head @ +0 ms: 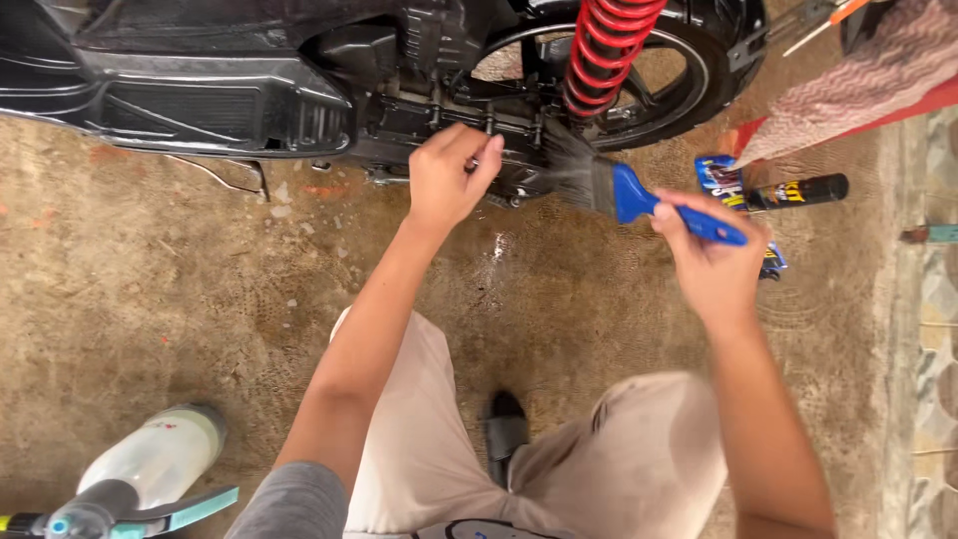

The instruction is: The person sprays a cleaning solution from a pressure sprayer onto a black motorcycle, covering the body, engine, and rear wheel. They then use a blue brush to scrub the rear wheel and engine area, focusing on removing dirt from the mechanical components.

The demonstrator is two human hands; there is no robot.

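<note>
Knees crouch below; right hand (711, 262) clamps the light paintbrush (639, 195) by its stiff blue handle (bristles soft), left hand (451, 175) pinches scooter engine (469, 120).

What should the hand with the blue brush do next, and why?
Probably sweep the blue-handled flat paintbrush sideways along the black engine casing. The right hand already has its bristles against the metal below the red coil spring, while the left hand steadies itself on that casing.
</note>
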